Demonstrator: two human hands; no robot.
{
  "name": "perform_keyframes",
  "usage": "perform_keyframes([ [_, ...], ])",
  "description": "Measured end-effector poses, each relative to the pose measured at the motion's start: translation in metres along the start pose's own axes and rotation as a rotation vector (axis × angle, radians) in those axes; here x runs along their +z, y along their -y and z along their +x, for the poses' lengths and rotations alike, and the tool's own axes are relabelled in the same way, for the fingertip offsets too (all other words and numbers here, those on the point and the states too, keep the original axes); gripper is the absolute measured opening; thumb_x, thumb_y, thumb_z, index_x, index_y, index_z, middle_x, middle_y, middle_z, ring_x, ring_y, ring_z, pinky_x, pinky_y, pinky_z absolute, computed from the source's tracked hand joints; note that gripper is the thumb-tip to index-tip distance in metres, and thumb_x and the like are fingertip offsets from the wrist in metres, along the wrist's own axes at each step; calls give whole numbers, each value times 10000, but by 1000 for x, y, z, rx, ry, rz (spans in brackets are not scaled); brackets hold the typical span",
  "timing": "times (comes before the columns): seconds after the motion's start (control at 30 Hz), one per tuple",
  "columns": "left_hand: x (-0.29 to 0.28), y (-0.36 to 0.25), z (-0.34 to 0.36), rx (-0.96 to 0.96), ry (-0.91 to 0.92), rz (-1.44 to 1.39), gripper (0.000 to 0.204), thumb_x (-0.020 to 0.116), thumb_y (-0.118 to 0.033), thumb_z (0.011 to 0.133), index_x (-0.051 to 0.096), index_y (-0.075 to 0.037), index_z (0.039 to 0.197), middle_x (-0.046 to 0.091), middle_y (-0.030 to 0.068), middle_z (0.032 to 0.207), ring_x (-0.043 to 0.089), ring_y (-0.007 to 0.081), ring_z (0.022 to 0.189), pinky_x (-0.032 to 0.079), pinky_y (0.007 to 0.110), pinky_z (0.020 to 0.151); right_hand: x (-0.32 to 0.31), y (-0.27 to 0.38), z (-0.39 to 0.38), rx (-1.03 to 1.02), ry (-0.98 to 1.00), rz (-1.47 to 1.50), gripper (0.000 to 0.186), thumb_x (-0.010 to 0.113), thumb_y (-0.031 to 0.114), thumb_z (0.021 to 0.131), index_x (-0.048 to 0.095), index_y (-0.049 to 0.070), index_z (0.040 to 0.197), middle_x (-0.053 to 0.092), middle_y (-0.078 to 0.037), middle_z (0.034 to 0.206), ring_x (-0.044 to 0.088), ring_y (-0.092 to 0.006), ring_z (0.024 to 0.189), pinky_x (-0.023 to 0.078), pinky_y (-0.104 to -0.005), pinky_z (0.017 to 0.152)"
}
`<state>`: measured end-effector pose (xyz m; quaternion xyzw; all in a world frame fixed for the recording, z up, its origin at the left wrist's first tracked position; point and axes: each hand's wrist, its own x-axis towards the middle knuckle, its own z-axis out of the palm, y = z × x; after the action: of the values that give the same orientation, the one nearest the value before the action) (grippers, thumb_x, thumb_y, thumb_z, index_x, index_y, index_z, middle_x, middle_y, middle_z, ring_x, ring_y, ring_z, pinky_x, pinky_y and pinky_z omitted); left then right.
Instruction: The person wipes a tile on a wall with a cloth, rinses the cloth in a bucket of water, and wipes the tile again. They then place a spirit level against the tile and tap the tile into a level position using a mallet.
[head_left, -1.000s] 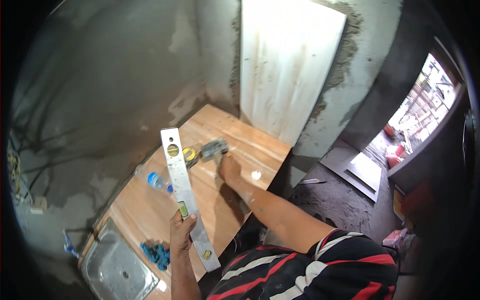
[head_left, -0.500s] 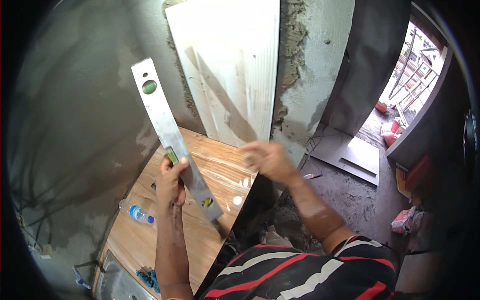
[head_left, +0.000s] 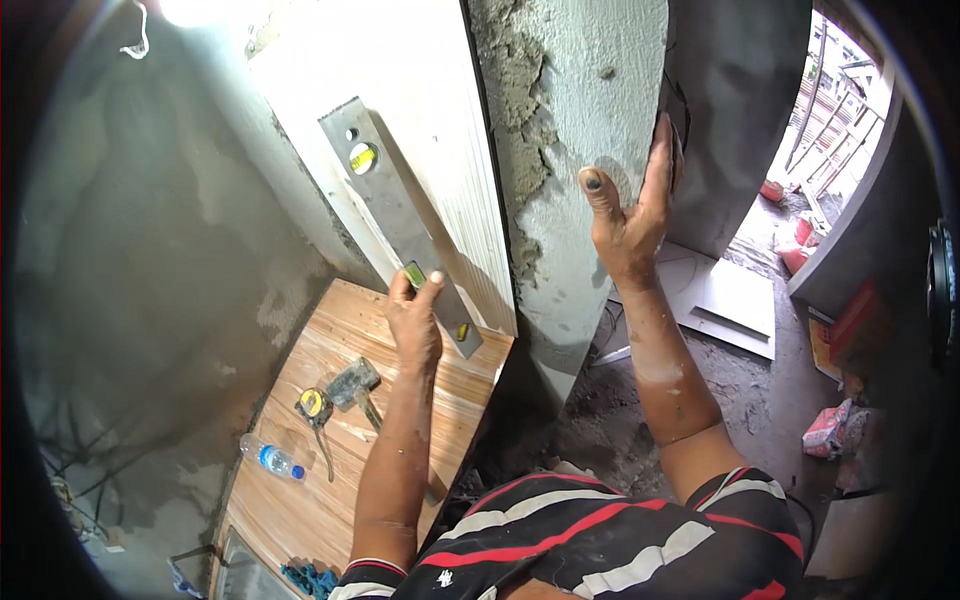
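In the head view my left hand grips a silver spirit level, slanted over the white ribbed panel that leans in the plastered corner; whether the level touches the panel I cannot tell. My right hand has its thumb and fingers stretched apart at the edge of the rough plastered column, fingertips partly behind it. On the wood-patterned counter below lie a mallet, a yellow tape measure and a plastic bottle, partly beside my left forearm.
A metal sink and blue cloth are at the lower left. Flat boards lie on the floor right of the column, near a doorway. A red bag and red boxes stand at the right.
My left hand has raised the level to the panel. My right hand has left the mallet and moved up and right to the column, fingers spreading. The view has shifted upward.
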<state>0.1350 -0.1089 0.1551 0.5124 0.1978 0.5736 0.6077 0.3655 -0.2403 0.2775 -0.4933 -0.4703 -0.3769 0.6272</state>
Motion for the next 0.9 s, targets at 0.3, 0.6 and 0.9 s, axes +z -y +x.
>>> perform_keyframes([
  [0.3, 25, 24, 8, 102, -5, 68, 285, 711, 7, 936, 649, -36, 1211, 689, 27, 1115, 625, 130, 1018, 484, 298, 939, -5, -3, 2, 72, 11, 86, 747, 767, 177, 947, 384, -137, 1506, 484, -281, 1502, 475, -353, 1399, 384, -421, 1159],
  [0.6, 26, 30, 7, 122, -55, 122, 288, 728, -43, 959, 618, -48, 1225, 673, 27, 1131, 616, 128, 1021, 486, 303, 941, -8, -9, 4, 95, 14, 76, 792, 822, 182, 886, 421, -71, 1521, 496, -259, 1512, 456, -415, 1423, 366, -471, 1176],
  [0.9, 36, 28, 5, 103, -64, 142, 310, 699, -24, 970, 604, -39, 1265, 668, 37, 1157, 607, 130, 1046, 469, 302, 959, -21, -15, 8, 193, 117, 178, 831, 836, 226, 853, 423, 4, 1539, 439, -246, 1558, 400, -419, 1460, 334, -507, 1193],
])
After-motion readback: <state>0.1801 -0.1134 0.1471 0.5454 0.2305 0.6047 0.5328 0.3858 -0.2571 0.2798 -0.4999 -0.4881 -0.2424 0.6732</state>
